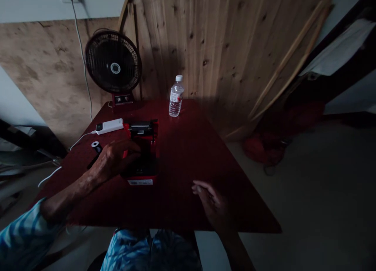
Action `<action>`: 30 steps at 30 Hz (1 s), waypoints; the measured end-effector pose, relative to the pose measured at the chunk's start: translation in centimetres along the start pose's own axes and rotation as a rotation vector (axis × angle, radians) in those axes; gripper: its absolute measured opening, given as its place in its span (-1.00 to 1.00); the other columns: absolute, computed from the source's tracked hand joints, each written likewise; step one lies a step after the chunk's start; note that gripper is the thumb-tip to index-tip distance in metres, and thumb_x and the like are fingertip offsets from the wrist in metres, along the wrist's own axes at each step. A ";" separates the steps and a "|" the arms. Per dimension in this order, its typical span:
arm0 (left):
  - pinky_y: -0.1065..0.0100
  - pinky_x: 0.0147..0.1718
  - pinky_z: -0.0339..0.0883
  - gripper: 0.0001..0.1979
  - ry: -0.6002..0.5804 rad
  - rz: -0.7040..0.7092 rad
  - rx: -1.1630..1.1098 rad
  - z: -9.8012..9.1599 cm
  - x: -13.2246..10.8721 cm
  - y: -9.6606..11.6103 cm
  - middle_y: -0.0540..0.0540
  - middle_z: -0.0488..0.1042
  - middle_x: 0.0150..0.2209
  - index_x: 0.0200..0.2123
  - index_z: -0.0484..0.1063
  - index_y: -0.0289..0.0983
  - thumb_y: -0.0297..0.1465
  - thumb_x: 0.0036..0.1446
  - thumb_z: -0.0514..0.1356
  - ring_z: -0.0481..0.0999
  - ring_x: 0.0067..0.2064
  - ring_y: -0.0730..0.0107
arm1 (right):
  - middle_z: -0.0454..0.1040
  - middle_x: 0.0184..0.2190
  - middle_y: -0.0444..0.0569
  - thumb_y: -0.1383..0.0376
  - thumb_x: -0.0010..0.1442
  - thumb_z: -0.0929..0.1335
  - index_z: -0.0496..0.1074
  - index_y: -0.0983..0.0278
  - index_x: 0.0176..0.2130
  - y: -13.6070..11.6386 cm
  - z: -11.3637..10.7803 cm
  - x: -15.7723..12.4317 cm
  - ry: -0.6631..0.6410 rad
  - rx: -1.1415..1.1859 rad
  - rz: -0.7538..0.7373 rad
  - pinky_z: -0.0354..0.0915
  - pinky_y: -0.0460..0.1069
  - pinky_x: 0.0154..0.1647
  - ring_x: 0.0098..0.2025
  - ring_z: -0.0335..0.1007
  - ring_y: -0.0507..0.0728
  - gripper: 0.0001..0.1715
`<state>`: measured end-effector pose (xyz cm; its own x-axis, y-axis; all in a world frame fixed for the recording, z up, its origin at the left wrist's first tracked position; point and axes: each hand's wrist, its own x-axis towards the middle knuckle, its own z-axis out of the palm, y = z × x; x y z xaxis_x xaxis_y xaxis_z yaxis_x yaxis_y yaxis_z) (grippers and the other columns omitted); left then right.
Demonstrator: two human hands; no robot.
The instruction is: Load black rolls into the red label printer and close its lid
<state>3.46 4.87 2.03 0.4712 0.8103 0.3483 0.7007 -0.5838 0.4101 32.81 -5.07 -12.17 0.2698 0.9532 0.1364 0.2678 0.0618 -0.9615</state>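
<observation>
A red and black label printer (141, 167) sits on the dark red table with its lid raised at the back. My left hand (113, 155) reaches over the printer's left side, index finger and thumb stretched into the dark inside with a gap between them. I see nothing held there, though the fingertips are in shadow. Just left of that hand stands a small roll (95, 145) with a white end, partly covered by my wrist. My right hand (212, 202) hovers or rests near the front of the table, fingers loosely bent and apart, holding nothing visible.
Behind the printer lies a white power bank (110, 126) with a white cable. A fan (114, 63) stands at the back left, and a clear plastic bottle (175, 100) at the back edge. Wooden boards (220, 47) lean behind the table (188, 153).
</observation>
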 end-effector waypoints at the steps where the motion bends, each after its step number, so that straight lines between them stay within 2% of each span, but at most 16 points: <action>1: 0.34 -0.17 0.36 -0.83 0.009 0.043 0.012 0.2 -0.6 0.1 -0.05 0.60 -0.21 -0.24 0.52 -0.22 -0.31 0.25 0.15 0.57 -0.19 0.34 | 0.62 -0.31 0.05 -0.05 0.22 0.30 0.54 0.21 -0.17 -0.1 0.0 0.0 -0.001 -0.010 0.000 0.50 0.02 -0.23 -0.29 0.59 0.17 -0.55; 4: 0.31 -0.16 0.29 -0.85 0.009 0.158 0.063 0.8 -2.5 0.5 -0.06 0.59 -0.19 -0.21 0.51 -0.22 -0.34 0.29 0.14 0.55 -0.16 0.34 | 0.62 -0.31 0.05 -0.03 0.21 0.30 0.53 0.22 -0.17 -0.7 -0.2 0.0 -0.013 -0.035 0.013 0.50 0.02 -0.22 -0.28 0.59 0.17 -0.57; 7: 0.28 -0.18 0.22 -0.86 -0.032 0.216 0.117 1.1 -4.1 1.1 -0.06 0.57 -0.17 -0.19 0.50 -0.20 -0.37 0.32 0.13 0.52 -0.16 0.33 | 0.62 -0.31 0.04 -0.01 0.21 0.31 0.52 0.23 -0.18 -1.4 -0.3 0.1 -0.024 -0.051 0.012 0.50 0.02 -0.22 -0.29 0.59 0.16 -0.59; 13: 0.21 -0.17 0.18 -0.85 -0.062 0.256 0.175 1.4 -5.5 1.4 -0.13 0.55 -0.10 -0.14 0.45 -0.23 -0.46 0.32 0.08 0.47 -0.15 0.27 | 0.62 -0.30 0.06 -0.02 0.20 0.31 0.52 0.25 -0.17 -1.2 -0.4 0.1 -0.032 -0.077 -0.009 0.51 0.02 -0.23 -0.30 0.60 0.16 -0.56; 18: 0.21 -0.17 0.18 -0.80 -0.034 0.274 0.139 2.1 -6.2 0.9 -0.15 0.52 -0.06 -0.08 0.42 -0.23 -0.51 0.30 0.07 0.46 -0.12 0.27 | 0.63 -0.32 0.05 -0.02 0.23 0.29 0.53 0.21 -0.18 -2.3 0.1 0.9 -0.120 -0.102 -0.110 0.52 -0.01 -0.27 -0.32 0.59 0.15 -0.57; 22: 0.23 -0.17 0.19 -0.77 -0.012 0.269 0.115 2.6 -6.4 0.7 -0.15 0.52 -0.08 -0.08 0.43 -0.22 -0.51 0.29 0.04 0.45 -0.13 0.27 | 0.62 -0.28 0.03 0.02 0.26 0.29 0.52 0.18 -0.16 -5.4 1.5 2.8 -0.148 -0.094 -0.248 0.51 -0.02 -0.21 -0.29 0.58 0.12 -0.63; 26: 0.23 -0.21 0.18 -0.81 0.037 0.279 0.085 2.6 -6.4 1.1 -0.12 0.53 -0.13 -0.14 0.45 -0.23 -0.48 0.27 0.05 0.45 -0.18 0.26 | 0.61 -0.27 0.00 0.10 0.27 0.27 0.51 0.17 -0.17 -7.8 3.9 5.4 -0.164 -0.097 -0.392 0.47 -0.01 -0.18 -0.24 0.56 0.12 -0.69; 30: 0.21 -0.18 0.15 -0.81 0.001 0.242 0.072 2.2 -6.4 1.6 -0.10 0.53 -0.10 -0.12 0.43 -0.21 -0.48 0.27 0.06 0.45 -0.14 0.25 | 0.58 -0.21 0.01 0.12 0.27 0.26 0.46 0.18 -0.08 -8.7 6.7 7.8 -0.187 -0.033 -0.378 0.45 0.02 -0.12 -0.18 0.53 0.11 -0.68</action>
<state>2.78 -1.15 -1.39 0.6294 0.6477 0.4294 0.6042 -0.7553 0.2538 26.44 3.82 -4.31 -0.0251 0.9028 0.4294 0.3461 0.4108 -0.8435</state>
